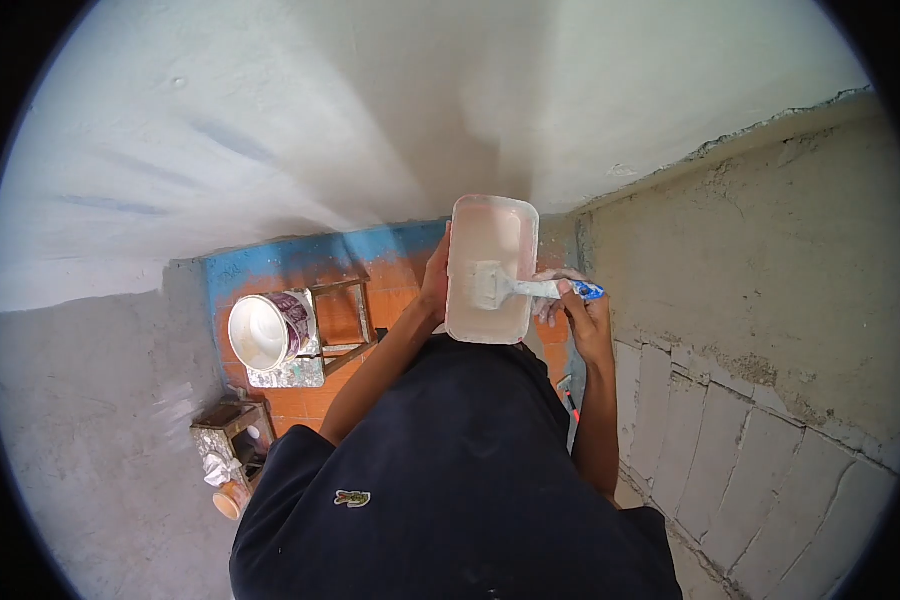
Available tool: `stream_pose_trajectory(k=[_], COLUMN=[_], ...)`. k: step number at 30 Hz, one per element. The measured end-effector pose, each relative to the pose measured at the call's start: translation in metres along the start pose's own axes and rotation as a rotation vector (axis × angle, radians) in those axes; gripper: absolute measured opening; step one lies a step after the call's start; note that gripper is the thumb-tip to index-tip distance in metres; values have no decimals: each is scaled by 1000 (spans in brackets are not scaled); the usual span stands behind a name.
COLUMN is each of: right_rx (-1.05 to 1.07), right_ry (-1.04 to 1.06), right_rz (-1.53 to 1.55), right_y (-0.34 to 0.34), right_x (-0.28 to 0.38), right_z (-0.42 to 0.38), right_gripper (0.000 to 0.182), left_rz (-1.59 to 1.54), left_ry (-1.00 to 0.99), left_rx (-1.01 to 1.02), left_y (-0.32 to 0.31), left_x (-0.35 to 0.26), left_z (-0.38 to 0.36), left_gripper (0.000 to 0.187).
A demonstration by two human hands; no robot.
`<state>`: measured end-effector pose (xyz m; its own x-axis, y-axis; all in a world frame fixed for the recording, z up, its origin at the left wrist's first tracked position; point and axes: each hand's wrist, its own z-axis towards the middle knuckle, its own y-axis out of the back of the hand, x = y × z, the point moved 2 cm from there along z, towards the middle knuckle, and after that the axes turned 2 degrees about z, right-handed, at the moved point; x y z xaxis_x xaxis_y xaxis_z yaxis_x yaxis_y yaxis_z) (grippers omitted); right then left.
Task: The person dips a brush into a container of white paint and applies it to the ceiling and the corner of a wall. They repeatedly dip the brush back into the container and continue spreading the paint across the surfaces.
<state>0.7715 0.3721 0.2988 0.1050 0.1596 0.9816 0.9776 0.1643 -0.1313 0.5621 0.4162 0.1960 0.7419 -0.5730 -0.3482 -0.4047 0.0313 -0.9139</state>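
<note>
A rectangular plastic tub [492, 225] with pale paint or plaster inside is held up in front of my body. My left hand [436, 277] grips its left side, with the fingers partly hidden behind it. In my right hand [577, 305] is a brush [535, 289] with a white and blue handle, pinched between thumb and fingers. The brush's whitish, coated head lies over the lower part of the tub's inside. Pale smears cover the fingers of my right hand.
A white bucket [260, 333] stands on a paint-spattered stool [300, 374] at the left. Below it is a smaller wooden stand [232, 418] with a crumpled white item. A pale wall [270, 150] rises ahead; a rough grey wall [750, 220] is on the right.
</note>
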Motion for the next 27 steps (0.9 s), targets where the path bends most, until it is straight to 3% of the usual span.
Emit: stream_pose_trajectory(k=[5, 11, 15, 20, 27], right_rx=[97, 151, 120, 32, -82], right_ry=[-61, -74, -34, -1, 30], right_rz=[-69, 11, 66, 95, 193], right_y=[1, 5, -2, -16, -25], right_x=[15, 14, 16, 17, 10], right_z=[-3, 1, 1, -6, -14], right_gripper=[28, 22, 23, 25, 28], left_rz=[43, -18, 76, -90, -40], left_ry=[61, 104, 46, 66, 36], left_rx=[-36, 85, 67, 44, 9], left_y=[-5, -14, 3, 0, 6], left_x=[0, 2, 9, 14, 19], left_z=[2, 2, 8, 9, 16], left_gripper=[65, 70, 72, 72, 74])
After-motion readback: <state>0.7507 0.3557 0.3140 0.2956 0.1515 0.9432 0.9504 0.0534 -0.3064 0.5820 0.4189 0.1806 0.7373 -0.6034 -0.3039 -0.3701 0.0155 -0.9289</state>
